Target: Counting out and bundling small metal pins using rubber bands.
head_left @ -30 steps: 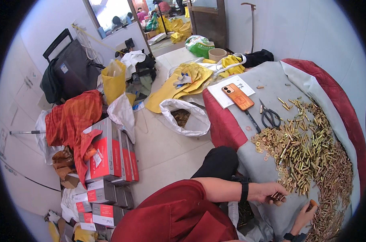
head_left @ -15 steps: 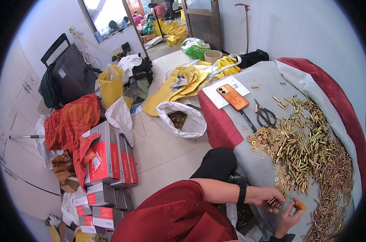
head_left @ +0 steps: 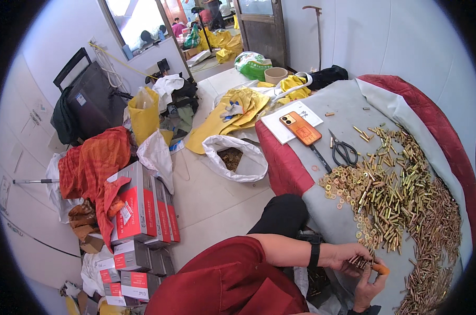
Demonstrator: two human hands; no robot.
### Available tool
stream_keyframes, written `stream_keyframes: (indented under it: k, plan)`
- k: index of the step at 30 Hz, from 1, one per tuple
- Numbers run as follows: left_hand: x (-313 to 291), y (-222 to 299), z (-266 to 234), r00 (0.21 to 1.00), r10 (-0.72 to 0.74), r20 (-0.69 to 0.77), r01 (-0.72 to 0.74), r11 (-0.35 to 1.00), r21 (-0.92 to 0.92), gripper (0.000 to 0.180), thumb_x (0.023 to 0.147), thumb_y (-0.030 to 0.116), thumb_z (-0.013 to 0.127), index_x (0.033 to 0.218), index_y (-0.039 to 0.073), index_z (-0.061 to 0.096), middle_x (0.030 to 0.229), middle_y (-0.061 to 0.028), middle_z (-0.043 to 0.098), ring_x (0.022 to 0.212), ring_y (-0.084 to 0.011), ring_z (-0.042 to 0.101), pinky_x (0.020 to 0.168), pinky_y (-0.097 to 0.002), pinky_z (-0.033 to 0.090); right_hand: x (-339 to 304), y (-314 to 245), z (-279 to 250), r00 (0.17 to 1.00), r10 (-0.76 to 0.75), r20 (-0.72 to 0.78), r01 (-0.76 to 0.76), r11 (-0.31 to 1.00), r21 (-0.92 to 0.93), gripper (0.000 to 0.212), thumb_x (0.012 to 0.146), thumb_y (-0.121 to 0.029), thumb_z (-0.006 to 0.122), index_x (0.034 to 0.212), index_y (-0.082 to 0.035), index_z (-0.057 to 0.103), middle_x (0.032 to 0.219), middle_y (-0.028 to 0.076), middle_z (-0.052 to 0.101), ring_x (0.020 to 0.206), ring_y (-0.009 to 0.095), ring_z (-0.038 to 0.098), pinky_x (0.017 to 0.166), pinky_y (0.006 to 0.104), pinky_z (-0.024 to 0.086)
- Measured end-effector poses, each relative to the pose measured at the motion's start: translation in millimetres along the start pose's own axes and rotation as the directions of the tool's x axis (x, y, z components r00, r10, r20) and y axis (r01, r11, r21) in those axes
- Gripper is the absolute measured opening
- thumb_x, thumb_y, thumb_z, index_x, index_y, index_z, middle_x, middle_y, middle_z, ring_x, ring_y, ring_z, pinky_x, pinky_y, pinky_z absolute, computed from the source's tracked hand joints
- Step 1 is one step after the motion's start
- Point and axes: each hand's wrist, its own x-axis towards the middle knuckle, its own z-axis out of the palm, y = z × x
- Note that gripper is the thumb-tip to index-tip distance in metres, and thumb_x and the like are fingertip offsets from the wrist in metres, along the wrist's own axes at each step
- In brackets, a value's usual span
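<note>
A grey-covered counter (head_left: 348,107) carries a wide heap of brass bolts (head_left: 405,199), with a cluster of brass washers (head_left: 343,186) at its near-left edge. Black scissors (head_left: 344,152) and an orange phone (head_left: 300,128) lie beyond. At the counter's near edge the left hand (head_left: 349,257) closes on a small bunch of bolts, touching the right hand (head_left: 370,286), which pinches an orange piece.

The scene is evenly lit by daylight from the far doorway (head_left: 143,21); edges are bent and vignetted.
</note>
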Motion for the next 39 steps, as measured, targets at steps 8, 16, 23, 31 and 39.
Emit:
stream_keyframes:
  k: [8,16,23,31,39]
  plan:
    - [-2.6,-0.6,5.2,0.999,0.032,-0.038,-0.033,0.999,-0.038,0.021,0.086,0.03,0.061,0.091,0.01,0.063,0.07,0.0008,0.061,0.062,-0.011,0.061,0.059,-0.0261,0.054,3.7,-8.9,-2.2,0.992,-0.105,0.073,0.111,0.99,-0.089,0.017,0.085,-0.009,0.059,0.094,0.003,0.051,0.106,0.017,0.055,0.097,0.029,0.054,0.089,0.0359,0.04]
    - [2.7,-2.1,-8.1,0.999,0.031,0.014,-0.032,0.999,0.035,0.017,0.084,0.023,0.064,0.091,0.007,0.063,0.07,-0.0012,0.063,0.059,-0.0129,0.061,0.055,-0.0275,0.052,-2.4,-0.4,-4.8,0.994,0.02,0.103,-0.025,0.999,0.044,0.039,0.081,-0.01,0.062,0.113,0.005,0.046,0.118,0.017,0.051,0.102,0.026,0.052,0.09,0.0348,0.039]
    - [-2.0,-5.9,7.5,0.993,0.108,0.047,-0.113,0.984,0.14,0.009,0.077,0.011,0.064,0.083,0.005,0.063,0.072,-0.0048,0.064,0.057,-0.0146,0.06,0.052,-0.0276,0.049,5.7,-11.9,5.5,0.969,-0.071,0.237,0.047,0.994,0.103,0.082,0.07,-0.013,0.074,0.136,0.007,0.028,0.129,0.017,0.042,0.114,0.026,0.047,0.097,0.0324,0.037]
    - [-2.7,-7.9,5.5,0.984,0.167,-0.057,-0.149,0.96,0.237,0.006,0.068,0.002,0.063,0.074,0.001,0.065,0.066,-0.0078,0.064,0.056,-0.0168,0.061,0.049,-0.0287,0.049,-0.7,-0.7,8.4,0.939,0.039,0.341,-0.095,0.985,0.147,0.089,0.067,-0.01,0.077,0.137,0.007,0.025,0.131,0.017,0.04,0.113,0.023,0.047,0.093,0.0312,0.041]
    - [-0.4,-14.8,2.8,0.983,0.183,0.005,-0.176,0.938,0.299,0.01,0.064,-0.002,0.065,0.075,-0.001,0.065,0.067,-0.0092,0.065,0.056,-0.0173,0.061,0.048,-0.0299,0.05,-5.3,0.0,10.3,0.921,0.073,0.383,-0.179,0.952,0.249,0.087,0.069,-0.007,0.074,0.138,0.007,0.023,0.131,0.019,0.039,0.113,0.024,0.047,0.094,0.0319,0.04]
